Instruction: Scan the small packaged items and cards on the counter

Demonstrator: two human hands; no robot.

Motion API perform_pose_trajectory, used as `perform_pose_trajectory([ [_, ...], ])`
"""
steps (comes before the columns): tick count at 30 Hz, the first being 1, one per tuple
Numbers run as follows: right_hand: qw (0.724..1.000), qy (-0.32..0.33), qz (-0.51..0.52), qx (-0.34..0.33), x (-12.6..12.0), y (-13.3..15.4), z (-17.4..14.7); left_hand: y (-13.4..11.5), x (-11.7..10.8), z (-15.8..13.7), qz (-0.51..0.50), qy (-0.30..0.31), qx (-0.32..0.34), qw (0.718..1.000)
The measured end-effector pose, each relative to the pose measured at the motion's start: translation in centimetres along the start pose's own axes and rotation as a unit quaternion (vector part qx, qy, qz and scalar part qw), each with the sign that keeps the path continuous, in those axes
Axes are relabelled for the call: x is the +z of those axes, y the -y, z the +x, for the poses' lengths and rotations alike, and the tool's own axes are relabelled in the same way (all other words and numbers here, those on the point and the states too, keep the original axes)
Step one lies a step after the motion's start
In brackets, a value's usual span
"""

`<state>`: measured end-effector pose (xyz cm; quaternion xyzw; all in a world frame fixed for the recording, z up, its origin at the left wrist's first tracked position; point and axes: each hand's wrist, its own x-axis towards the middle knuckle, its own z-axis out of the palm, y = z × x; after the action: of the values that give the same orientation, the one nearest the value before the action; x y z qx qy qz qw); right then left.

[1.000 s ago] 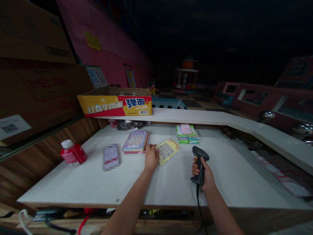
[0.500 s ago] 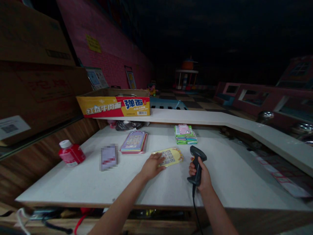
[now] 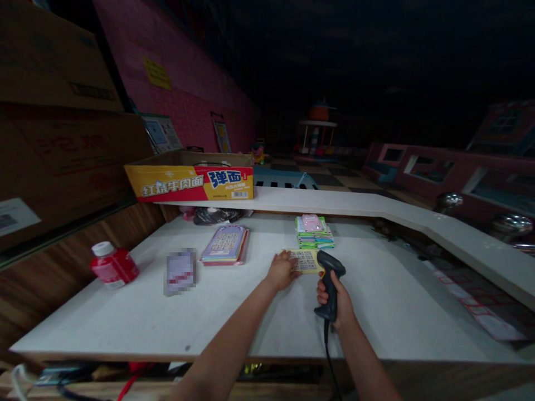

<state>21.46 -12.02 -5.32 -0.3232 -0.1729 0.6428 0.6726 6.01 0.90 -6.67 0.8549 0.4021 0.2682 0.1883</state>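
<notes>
My left hand (image 3: 283,270) is closed on the left end of a yellow card (image 3: 307,262) printed with a grid of small patterns. Its fingers press on the card, which lies on the white desk (image 3: 225,312). A black handheld barcode scanner (image 3: 330,284) is gripped in my right hand (image 3: 341,301), its head covering the card's right end. The scanner's cable (image 3: 328,345) hangs over the front edge. Behind the card sits a stack of green-edged packets (image 3: 314,236) topped by a pink packet (image 3: 312,223). Left of my left hand lies a stack of similar colourful cards (image 3: 225,244).
A blurred-out purple item (image 3: 180,271) and a red bottle with a white cap (image 3: 113,264) are on the left. A yellow and red noodle carton (image 3: 188,184) rests on the raised ledge (image 3: 326,197). Large brown boxes (image 3: 71,139) are piled far left.
My left hand and the yellow card have shifted right and slightly away from me. The card's right end now lies behind the scanner head. The whole view has shifted slightly.
</notes>
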Motion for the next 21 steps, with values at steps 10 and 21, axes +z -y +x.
perform_pose_trajectory([
  [10,0.999,0.008,0.025,0.026,-0.5,0.0,-0.5,2.0,-9.5,-4.3,0.152,-0.119,-0.067,0.979],
  [21,0.998,0.019,0.049,0.024,-1.0,-0.4,-0.8,6.4,-19.1,-7.9,0.260,-0.121,-0.427,0.858],
])
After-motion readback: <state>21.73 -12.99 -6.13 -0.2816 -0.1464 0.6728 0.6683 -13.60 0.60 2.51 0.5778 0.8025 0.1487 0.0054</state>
